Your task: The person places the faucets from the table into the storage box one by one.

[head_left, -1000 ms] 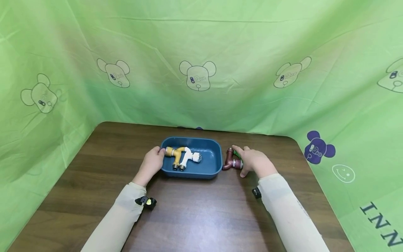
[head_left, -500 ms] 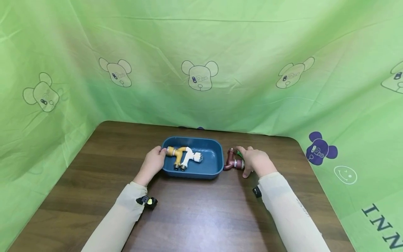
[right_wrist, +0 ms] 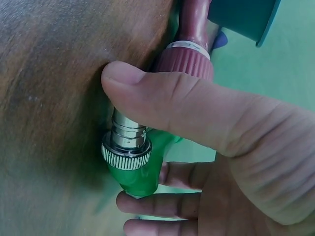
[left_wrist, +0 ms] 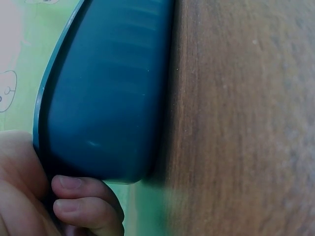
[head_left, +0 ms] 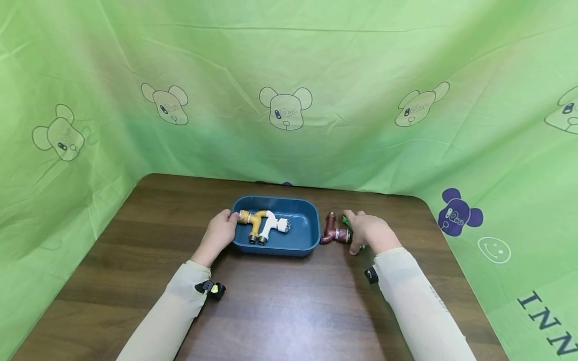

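Note:
My left hand [head_left: 219,233] grips the left end of a blue plastic tub [head_left: 295,249], thumb over the rim and fingers curled against the outside in the left wrist view. Inside the tub lie a yellow tap [head_left: 256,222] and a white tap [head_left: 271,224], side by side. My right hand [head_left: 369,231] holds a green tap [right_wrist: 140,177] with a metal spout end on the table. In the right wrist view the thumb crosses over it and the fingers reach behind. A dark red tap [head_left: 330,230] lies between the tub and this hand.
Everything stands on a brown wood-grain table [head_left: 280,301]. A green printed cloth [head_left: 289,60] hangs behind and along both sides, close to the table's back edge. Each wrist carries a strapped black camera [head_left: 211,289].
My right hand has shifted slightly right, away from the dark red tap, and its fingers have drawn in around the green tap. The left hand keeps its grip on the tub.

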A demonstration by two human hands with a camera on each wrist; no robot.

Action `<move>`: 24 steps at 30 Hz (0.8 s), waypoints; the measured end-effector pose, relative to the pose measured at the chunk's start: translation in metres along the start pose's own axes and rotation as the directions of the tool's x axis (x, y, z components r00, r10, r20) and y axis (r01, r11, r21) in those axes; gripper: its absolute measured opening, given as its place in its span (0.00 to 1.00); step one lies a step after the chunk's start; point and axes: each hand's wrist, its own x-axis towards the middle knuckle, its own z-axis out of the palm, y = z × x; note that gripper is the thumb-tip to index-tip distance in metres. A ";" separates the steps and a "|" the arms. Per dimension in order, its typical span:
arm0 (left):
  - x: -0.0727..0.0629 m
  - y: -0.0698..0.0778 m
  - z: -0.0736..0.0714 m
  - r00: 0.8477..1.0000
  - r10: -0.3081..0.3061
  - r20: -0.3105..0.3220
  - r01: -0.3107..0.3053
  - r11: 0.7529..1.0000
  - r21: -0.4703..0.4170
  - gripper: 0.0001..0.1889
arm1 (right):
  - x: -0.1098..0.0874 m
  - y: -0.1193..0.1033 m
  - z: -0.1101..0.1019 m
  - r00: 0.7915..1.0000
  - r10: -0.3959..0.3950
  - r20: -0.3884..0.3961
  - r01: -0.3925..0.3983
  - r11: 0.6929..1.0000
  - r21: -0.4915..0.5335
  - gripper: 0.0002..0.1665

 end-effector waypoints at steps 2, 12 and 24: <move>0.001 -0.001 0.000 1.000 0.005 -0.003 -0.005 1.000 0.003 0.17 | -0.002 0.002 -0.001 1.000 -0.001 -0.006 0.001 1.000 0.012 0.74; 0.002 -0.001 0.000 1.000 0.018 -0.009 -0.018 1.000 0.009 0.17 | -0.010 0.012 -0.007 0.999 -0.026 -0.048 0.026 1.000 0.015 0.72; 0.000 0.000 0.000 1.000 -0.007 0.004 0.007 1.000 0.009 0.18 | -0.025 0.012 -0.009 0.995 -0.045 -0.086 0.048 0.998 0.036 0.71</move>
